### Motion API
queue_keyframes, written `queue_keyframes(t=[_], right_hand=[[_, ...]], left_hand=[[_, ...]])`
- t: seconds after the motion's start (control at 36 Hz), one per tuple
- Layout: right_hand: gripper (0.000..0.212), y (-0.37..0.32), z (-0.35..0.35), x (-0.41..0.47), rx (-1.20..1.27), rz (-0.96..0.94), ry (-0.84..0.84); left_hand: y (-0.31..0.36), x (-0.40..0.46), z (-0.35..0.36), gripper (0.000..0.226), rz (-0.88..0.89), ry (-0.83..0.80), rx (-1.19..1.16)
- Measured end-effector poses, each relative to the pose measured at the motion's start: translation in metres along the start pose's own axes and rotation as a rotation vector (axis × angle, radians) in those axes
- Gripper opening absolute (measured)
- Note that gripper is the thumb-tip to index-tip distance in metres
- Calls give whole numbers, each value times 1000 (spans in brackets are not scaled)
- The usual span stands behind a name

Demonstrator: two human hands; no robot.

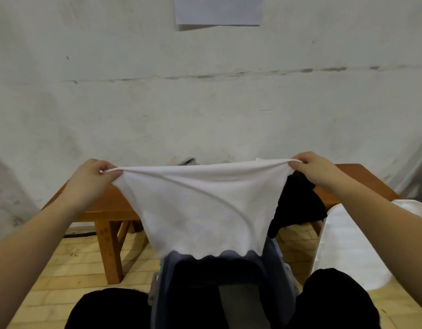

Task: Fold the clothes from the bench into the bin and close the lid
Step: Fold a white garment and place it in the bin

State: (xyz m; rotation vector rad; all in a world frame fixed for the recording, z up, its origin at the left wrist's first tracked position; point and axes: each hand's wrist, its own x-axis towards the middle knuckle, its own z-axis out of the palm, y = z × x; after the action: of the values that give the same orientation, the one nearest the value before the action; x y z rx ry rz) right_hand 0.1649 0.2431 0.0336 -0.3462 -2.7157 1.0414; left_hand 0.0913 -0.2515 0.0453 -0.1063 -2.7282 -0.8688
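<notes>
A white garment (pixel 200 205) with a scalloped lower edge hangs stretched in the air between my hands. My left hand (pixel 93 176) pinches its upper left corner and my right hand (pixel 309 169) pinches its upper right corner. Below it stands the blue-grey bin (pixel 276 262), between my knees, with dark and grey clothes inside. The wooden bench (pixel 105 205) runs behind the garment. A black garment (pixel 297 205) lies on the bench at the right and drapes over its front edge. The bin's lid is not clearly in view.
A white wall rises close behind the bench, with a sheet of paper (pixel 218 10) stuck high on it. A white bag or cloth (pixel 347 243) stands on the tiled floor at the right. A dark cable (pixel 79 233) lies under the bench.
</notes>
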Motion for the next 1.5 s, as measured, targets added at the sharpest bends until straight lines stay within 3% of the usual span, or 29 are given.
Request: queue_keyframes(t=[0.06,0.14,0.19,0.28,0.33,0.42,0.47,0.53,0.58,0.61,0.64,0.72,0.78,0.86,0.92,1.03,1.11,1.28,1.36,1.47,1.5], right_hand=[[15,1,0,1,435,75,-29],[16,-3,3,7,1037,167,3],[18,-11,6,9,1275,214,14],[16,-22,10,10,1457,221,-15],[18,-28,11,10,1457,199,-19],[18,-35,6,8,1454,172,-51],[15,-39,-2,5,1447,132,-94],[16,-46,-16,1,1456,33,-179],[25,-56,-33,-6,1476,-107,-304],[26,-63,-40,-10,1488,-167,-358],[23,-70,-46,-14,1492,-215,-390],[16,-99,-49,-21,1341,-312,-324],[19,-121,-42,-25,1201,-361,-280],[9,-148,-23,-35,976,-412,-223],[24,-159,-8,-39,894,-437,-176],[35,-175,13,-48,847,-479,-121],[35,-183,22,-53,909,-538,-150],[16,-182,28,-54,1008,-533,-154],[12,-182,31,-54,1044,-526,-179],[7,-181,30,-52,1032,-540,-202],[17,-180,29,-52,1029,-541,-225]], left_hand=[[-2,5,-4,20,-22,-36,-144],[-4,12,-8,18,-141,-93,-661],[0,17,-7,20,-189,-99,-989],[12,22,-4,27,-214,-95,-1219],[19,23,-2,34,-211,-89,-1257],[21,29,-2,16,-178,-136,-1308],[24,32,-10,16,-150,-164,-1375],[23,37,-23,21,-119,-207,-1490],[24,38,-38,28,-27,-396,-1635],[23,37,-42,36,6,-427,-1691],[19,40,-47,46,21,-350,-1659],[47,34,-56,42,129,-406,-1646],[84,38,-44,27,229,-638,-1570],[124,30,-29,44,303,-554,-1312],[147,20,-18,40,332,-589,-1318],[181,2,4,21,413,-561,-1351],[198,-11,12,27,420,-617,-1391],[208,-21,24,27,436,-701,-1478],[209,-19,28,39,396,-713,-1475],[209,-18,31,87,302,-724,-1414],[208,-18,30,93,289,-735,-1385]])
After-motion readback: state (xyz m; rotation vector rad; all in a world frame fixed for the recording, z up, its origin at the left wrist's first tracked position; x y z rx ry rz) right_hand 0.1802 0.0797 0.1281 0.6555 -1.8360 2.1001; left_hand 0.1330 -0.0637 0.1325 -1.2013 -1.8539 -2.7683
